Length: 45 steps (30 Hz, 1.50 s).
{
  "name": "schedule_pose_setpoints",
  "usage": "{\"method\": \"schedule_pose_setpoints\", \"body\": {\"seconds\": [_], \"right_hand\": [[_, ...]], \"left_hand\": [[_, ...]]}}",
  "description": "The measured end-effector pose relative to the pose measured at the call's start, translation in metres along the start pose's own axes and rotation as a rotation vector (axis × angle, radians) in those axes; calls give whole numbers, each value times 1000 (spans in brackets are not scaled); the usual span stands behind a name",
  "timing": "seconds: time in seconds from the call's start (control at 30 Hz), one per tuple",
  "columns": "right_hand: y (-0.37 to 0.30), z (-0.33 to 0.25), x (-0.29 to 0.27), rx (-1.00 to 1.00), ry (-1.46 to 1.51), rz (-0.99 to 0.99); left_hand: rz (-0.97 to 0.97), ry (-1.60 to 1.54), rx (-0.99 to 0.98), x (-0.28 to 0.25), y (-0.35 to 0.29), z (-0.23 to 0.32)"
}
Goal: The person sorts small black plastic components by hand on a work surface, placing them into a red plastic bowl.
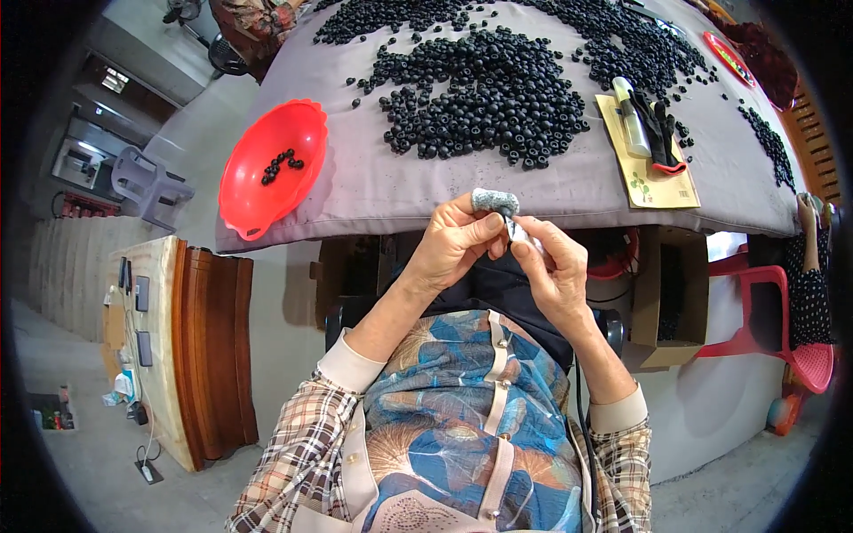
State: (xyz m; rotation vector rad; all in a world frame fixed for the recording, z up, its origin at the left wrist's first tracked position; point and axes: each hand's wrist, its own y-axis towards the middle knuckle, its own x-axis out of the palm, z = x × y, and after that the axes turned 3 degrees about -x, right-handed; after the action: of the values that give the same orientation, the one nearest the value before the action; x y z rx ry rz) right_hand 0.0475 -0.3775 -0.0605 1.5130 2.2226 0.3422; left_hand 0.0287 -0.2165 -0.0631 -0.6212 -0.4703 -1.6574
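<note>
Just in front of the table's near edge, my two hands meet. My left hand [458, 242] is closed in a pinch, and a grey fabric finger sleeve [495, 202] covers one fingertip. A dark bit shows below that sleeve; its kind is too small to make out. My right hand [556, 263] is closed on a small metal blade [511, 229], whose tip touches or nearly touches the left fingers. Beyond the hands lies a large heap of small black round bead-like pieces [498, 98], many with pale hollow ends. A red scalloped bowl [244, 191] at left holds several of them.
Right of the heap, a yellow card [662, 189] carries a clear tube [633, 124] and a dark glove [659, 129]. Below the table are a cardboard box [653, 342] and a red chair [755, 329]. A wooden cabinet [213, 346] stands at left. Another person's arm [808, 231] is at far right.
</note>
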Motion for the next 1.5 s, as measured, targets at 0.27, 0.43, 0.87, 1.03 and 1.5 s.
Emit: {"method": "schedule_pose_setpoints", "body": {"seconds": [0.27,0.43,0.87,1.03,1.5], "right_hand": [[0,0,0,9,-8,-8],[0,-1,0,35,11,-6],[1,-4,-1,87,41,-16],[3,-6,0,102,137,-12],[3,0,2,120,174,-27]], "left_hand": [[-4,1,-10,-2,0,0],[-20,4,-14,-2,0,0],[6,53,26,-2,0,-5],[41,101,37,-3,1,-6],[45,205,70,-3,1,-3]]}}
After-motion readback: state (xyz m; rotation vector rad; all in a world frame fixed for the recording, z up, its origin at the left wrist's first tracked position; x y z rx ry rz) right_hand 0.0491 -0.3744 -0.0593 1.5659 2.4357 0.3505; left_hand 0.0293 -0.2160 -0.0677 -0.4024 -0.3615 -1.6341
